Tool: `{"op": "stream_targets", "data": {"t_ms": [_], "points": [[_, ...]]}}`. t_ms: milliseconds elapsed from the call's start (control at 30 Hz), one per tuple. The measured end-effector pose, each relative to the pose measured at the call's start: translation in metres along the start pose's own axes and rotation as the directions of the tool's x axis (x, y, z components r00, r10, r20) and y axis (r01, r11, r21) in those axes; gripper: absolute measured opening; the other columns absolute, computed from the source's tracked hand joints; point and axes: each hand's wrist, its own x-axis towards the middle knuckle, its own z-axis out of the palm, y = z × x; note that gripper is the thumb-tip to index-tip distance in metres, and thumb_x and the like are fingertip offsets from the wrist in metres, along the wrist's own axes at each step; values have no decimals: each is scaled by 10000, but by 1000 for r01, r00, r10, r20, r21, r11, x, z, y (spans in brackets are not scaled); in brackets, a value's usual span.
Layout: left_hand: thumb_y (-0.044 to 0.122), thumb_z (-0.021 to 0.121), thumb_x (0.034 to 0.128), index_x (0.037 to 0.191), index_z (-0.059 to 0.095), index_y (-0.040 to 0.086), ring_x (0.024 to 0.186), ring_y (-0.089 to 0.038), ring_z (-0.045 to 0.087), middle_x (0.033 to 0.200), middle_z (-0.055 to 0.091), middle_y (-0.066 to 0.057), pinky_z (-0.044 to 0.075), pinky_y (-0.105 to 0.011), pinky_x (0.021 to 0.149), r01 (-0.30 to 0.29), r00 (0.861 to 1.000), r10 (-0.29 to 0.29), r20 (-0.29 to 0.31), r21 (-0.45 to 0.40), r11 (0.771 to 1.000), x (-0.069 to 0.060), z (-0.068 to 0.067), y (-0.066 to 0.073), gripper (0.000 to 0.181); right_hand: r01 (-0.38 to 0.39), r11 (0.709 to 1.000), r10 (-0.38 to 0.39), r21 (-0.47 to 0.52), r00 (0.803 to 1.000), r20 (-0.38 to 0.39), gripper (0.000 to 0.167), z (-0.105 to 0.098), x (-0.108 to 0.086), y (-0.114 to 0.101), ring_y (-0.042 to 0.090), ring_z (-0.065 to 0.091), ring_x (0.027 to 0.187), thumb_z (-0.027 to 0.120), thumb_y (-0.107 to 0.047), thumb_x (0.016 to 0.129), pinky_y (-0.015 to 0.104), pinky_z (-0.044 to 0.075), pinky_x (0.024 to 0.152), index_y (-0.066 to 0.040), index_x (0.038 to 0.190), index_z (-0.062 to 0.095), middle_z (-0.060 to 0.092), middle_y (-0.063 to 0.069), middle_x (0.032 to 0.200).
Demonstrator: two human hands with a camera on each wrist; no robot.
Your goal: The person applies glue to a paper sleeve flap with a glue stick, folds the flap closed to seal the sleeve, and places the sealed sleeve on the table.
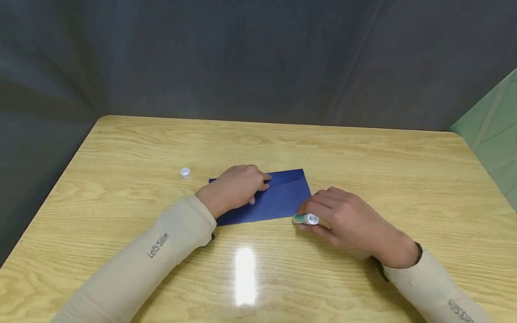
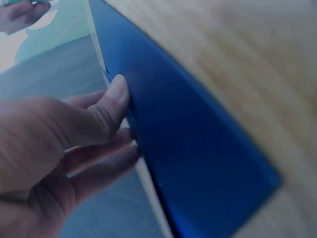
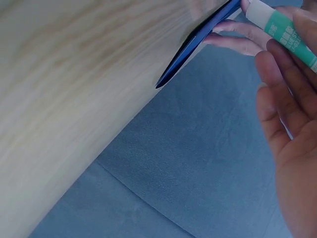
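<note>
A dark blue envelope lies slightly tilted on the wooden table, its flap fold along the far side. The left hand rests on it, fingertips at the flap; in the left wrist view the thumb of the left hand touches the envelope. At the envelope's near right corner, the right hand holds a green and white glue stick between thumb and fingers. The right wrist view shows the glue stick in the right hand, near the envelope's edge.
A small white cap stands on the table left of the envelope. Behind the table hangs a dark grey cloth. A green patterned surface is at the right.
</note>
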Motion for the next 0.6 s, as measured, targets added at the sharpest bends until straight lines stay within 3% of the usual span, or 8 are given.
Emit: {"op": "stream_targets", "data": {"t_ms": [100,233,333,467,600], "points": [[252,670,940,1332,614,79,1331,-281,543,1451,566,-76,480,-362,1073,-61,996,63,-67,35,998,-1,3,-4,432,0,1000,0,-3,1000,11,249,-1,1,-1,70,640,831,819,-278,808,306,543,743,-174,998,697,709,-97,921],[228,694,928,1250,670,58,1158,-260,603,1276,653,-88,519,-334,988,-110,983,100,-151,-58,992,-3,9,-11,366,-2,1000,2,-13,1000,25,259,-2,2,-1,66,634,824,819,-295,806,299,539,738,-171,999,697,705,-96,912],[201,709,920,1222,688,49,1086,-240,610,1192,660,-89,529,-322,951,-125,978,102,-182,-122,985,-4,11,-13,339,0,1000,0,-15,1000,25,269,-3,2,0,63,629,812,826,-294,796,297,535,727,-170,997,697,703,-95,906],[207,696,932,1258,668,44,1156,-242,591,1258,633,-97,511,-331,996,-134,981,111,-160,-138,981,-10,11,-13,365,0,1000,1,-10,1000,25,266,-3,1,0,60,629,810,823,-295,801,295,535,729,-168,998,698,703,-98,906],[244,666,944,1408,510,36,1336,-269,451,1449,493,-106,432,-366,1095,-117,992,108,-59,-172,978,-16,11,-14,532,-8,1000,8,-6,1000,23,263,-3,0,0,58,632,807,819,-298,806,294,535,726,-164,998,698,706,-99,902]]}}
